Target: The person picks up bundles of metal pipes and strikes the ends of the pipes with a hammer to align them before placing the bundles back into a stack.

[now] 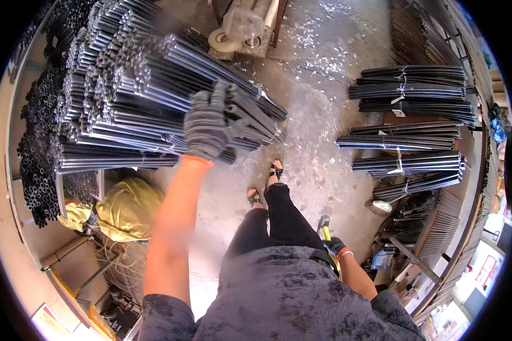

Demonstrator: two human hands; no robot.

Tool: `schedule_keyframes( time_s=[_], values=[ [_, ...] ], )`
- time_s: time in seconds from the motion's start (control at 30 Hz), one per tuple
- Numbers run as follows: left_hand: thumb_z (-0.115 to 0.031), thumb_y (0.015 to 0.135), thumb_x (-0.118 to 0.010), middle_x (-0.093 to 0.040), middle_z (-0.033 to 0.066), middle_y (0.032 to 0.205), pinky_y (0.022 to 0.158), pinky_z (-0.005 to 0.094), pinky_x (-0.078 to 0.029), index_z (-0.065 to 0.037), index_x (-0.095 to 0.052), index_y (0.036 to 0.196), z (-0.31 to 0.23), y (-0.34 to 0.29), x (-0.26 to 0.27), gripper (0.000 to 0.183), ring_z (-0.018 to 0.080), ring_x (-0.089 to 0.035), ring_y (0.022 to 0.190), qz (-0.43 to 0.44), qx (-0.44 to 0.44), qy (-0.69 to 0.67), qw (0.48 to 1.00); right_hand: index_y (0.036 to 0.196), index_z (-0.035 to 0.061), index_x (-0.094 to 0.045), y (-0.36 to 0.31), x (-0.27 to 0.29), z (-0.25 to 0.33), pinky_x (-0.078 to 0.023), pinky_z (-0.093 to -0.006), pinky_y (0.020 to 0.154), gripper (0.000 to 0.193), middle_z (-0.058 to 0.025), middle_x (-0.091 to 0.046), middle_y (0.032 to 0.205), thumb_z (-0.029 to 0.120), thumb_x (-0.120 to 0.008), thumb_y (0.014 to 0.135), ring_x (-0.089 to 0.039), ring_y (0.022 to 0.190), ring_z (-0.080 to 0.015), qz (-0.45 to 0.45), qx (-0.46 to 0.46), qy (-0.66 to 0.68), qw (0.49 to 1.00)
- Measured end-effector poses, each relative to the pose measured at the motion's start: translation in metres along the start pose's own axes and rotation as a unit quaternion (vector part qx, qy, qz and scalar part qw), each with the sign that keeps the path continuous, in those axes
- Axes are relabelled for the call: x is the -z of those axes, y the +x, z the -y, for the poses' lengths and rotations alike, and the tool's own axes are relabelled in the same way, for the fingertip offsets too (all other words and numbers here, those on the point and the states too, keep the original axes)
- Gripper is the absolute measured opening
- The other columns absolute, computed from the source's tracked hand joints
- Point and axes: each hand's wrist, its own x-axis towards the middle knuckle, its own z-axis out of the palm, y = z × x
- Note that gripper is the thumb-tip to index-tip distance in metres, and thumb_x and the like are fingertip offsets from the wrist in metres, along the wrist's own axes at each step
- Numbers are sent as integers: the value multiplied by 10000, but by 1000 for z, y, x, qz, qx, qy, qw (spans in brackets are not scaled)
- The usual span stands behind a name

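My left hand (206,126), in a grey striped knit glove with an orange cuff, is stretched out over the bundled metal tubes (153,94) on the left. Its fingers point away from me and the thumb stands apart; nothing shows in its grip. Whether the fingertips rest on the tubes I cannot tell. Low by my right hip, my gloved right hand (337,246) is closed around the yellow handle of a hammer (325,227), whose grey head points up and away. The tubes lie in a tall stack, tied in bundles, with shiny ends to the left.
More tied bundles of dark tubes (412,91) lie on a rack at the right. A yellow sack (129,209) sits below the left stack. At the far side stands a bench (256,42) with a roll of tape (224,41). Small bits litter the concrete floor (318,113).
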Motion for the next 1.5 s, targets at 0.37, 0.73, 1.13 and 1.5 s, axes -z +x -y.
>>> schedule_keyframes(
  time_s=[0.37,0.73,1.13,1.5],
  values=[
    [-544,640,-712,-344,207,1404,1073,438,-301,-36,-340,1376,-55,-53,-10,969,313,-364,1300,35,-73,53,995,796,27,-547,-34,-22,-47,-447,-342,418,271,-80,-531,562,264,-676,823,-520,429,-190,-72,-18,13,997],
    [-389,663,-717,-414,181,1339,980,431,-421,-72,-474,1285,-155,-135,-2,739,354,-464,1190,46,-108,3,993,904,-17,-657,38,31,-194,-474,-412,653,450,-168,-643,745,403,-674,745,-636,718,-295,-70,-47,-135,987],
    [-234,667,-727,-558,141,1167,927,459,-447,-91,-497,1234,-256,-133,7,628,335,-567,1031,-29,-132,4,991,790,25,-552,77,224,-244,-449,-362,404,269,-80,-532,567,249,-701,797,-532,435,-209,-69,-34,147,986],
    [-306,654,-745,-545,158,1170,872,479,-472,-91,-523,1210,-299,-205,-21,636,389,-561,1010,21,-44,1,999,789,16,-563,117,268,-288,-442,-399,394,272,-109,-533,553,238,-719,771,-534,417,-250,-103,-114,189,970]
  ],
)
